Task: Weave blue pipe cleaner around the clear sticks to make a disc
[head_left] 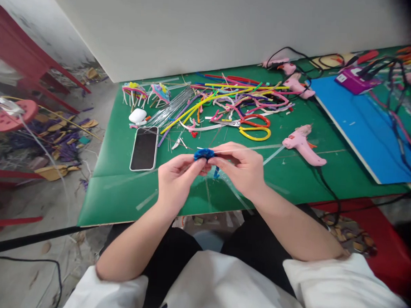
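Both hands meet over the front part of the green table (115, 188). My left hand (177, 177) pinches the left side of a small dark blue fuzzy piece (203, 154). The fingers of my right hand (241, 167) are closed on its right side. A thin pale strip runs rightward from the piece past my right fingers. Below my right fingers a short blue stem (216, 172) hangs down. A phone (144, 149) lies left of my hands, and scissors (254, 128) with red and yellow handles lie beyond them.
Many coloured pipe cleaners (228, 98) are heaped at the back. A pink glue gun (304, 147) with a black cable lies to the right, near a blue board (359, 129). Two small colourful pieces, a white case (137, 116) and clear sticks (173, 108) lie at the back left.
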### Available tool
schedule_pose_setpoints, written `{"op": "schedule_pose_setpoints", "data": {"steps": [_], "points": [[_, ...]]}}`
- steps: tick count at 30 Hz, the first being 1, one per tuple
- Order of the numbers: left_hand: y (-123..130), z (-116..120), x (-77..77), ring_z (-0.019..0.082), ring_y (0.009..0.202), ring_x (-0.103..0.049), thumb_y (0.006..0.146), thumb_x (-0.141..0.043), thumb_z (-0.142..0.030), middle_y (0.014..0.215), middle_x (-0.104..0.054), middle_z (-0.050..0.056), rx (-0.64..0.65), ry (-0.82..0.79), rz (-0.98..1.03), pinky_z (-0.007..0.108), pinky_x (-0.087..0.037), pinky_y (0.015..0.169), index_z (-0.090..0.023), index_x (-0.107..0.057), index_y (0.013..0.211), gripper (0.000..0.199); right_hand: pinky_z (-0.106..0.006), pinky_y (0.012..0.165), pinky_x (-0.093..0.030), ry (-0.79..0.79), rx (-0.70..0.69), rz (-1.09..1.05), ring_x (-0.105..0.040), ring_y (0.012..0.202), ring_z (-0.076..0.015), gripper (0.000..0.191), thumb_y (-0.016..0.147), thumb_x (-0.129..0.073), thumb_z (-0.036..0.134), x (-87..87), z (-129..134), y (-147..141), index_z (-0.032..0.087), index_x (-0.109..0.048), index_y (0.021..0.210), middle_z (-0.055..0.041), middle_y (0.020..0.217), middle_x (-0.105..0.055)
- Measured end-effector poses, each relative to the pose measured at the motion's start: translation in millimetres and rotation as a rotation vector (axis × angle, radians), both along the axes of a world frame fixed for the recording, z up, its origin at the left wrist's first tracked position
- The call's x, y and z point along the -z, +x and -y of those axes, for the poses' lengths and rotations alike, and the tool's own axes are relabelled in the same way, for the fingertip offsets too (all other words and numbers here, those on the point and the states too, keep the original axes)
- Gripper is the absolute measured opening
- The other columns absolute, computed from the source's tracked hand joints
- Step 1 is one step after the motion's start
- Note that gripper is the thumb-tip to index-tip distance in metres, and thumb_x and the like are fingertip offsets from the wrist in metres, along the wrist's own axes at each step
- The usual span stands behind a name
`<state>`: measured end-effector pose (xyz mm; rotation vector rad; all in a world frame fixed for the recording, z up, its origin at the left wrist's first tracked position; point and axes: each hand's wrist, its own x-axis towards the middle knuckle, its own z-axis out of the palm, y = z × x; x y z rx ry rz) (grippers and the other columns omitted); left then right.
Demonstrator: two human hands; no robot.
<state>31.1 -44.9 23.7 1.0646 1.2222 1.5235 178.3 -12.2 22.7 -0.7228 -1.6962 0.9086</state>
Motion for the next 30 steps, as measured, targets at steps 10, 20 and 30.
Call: {"op": "schedule_pose_setpoints", "data": {"steps": [10,20,30], "points": [[-43,-21,-12.7,0.02,0.076,-0.07,0.071,-0.072,-0.028,0.087,-0.074,0.006,0.442,-0.174,-0.125,0.029,-0.058,0.068,-0.019,-0.072,0.095,0.025,-0.022,0.049,-0.048,-0.459,0.028,-0.027,-0.059,0.05,-0.0097,0.016,0.066,-0.075,0.03,-5.0,-11,9,0.017,-0.071,0.074,0.0021,0.058,-0.064],[-52,-25,-8.9,0.019,0.077,-0.07,0.074,-0.07,-0.028,0.086,-0.073,0.007,0.687,-0.267,-0.099,0.027,-0.058,0.065,-0.019,-0.07,0.101,0.028,-0.023,0.053,-0.049,-0.534,-0.118,0.131,-0.057,0.055,-0.0086,0.012,0.07,-0.07,0.028,-7.8,-13,14,0.017,-0.072,0.076,-0.0003,0.071,-0.067],[-24,-22,2.5,0.013,0.064,-0.068,0.066,-0.075,-0.028,0.068,-0.068,0.0,0.441,-0.255,-0.193,0.021,-0.058,0.058,-0.015,-0.061,0.082,0.024,-0.024,0.06,-0.049,-0.396,-0.103,0.284,-0.061,0.068,-0.012,0.014,0.074,-0.066,0.028,-2.7,-14,14,0.019,-0.072,0.083,-0.0014,0.08,-0.068]]}}
